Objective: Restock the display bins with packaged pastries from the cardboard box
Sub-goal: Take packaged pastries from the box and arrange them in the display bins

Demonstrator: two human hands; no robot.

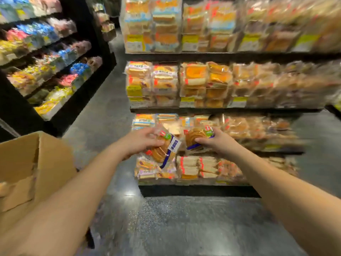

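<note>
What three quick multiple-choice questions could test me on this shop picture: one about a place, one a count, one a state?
1. Where is the cardboard box?
A. to the person's left
B. on the top shelf
C. to the person's right

2. How many hands hold a pastry pack?
A. none
B. one
C. two

3. How is the box?
A. taped shut
B. open at the top
C. crushed flat

Answers:
1 A, it sits at the lower left of the view.
2 C, the left hand and the right hand each grip a pack.
3 B, its flaps stand up.

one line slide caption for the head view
Left hand and right hand each hold a packaged pastry before the display shelves, cardboard box at left.
</note>
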